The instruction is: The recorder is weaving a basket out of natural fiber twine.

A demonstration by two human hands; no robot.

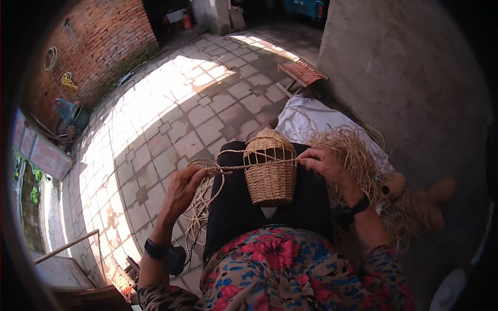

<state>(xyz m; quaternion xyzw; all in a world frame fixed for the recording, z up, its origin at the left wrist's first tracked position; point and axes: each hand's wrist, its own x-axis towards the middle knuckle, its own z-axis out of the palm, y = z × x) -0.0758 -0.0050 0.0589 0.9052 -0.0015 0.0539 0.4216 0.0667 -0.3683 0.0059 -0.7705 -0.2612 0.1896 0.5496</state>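
Basket (271, 185) on lap (228, 220), cord heap (357, 158) right

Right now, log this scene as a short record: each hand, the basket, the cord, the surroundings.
Woven basket: over black trousers, base toward the person, open ribs between woven sections
Left hand: pinching twisted cord
Right hand: pinching twisted cord
Twisted cord: stretched across woven basket
Right side: loose strands overlapping white sheet
Floor: paved, partly sunlit

The lap (225, 207) holds a woven basket (271, 182). The stone floor (155, 147) holds a white cloth (302, 118) with strings (346, 150) on it.
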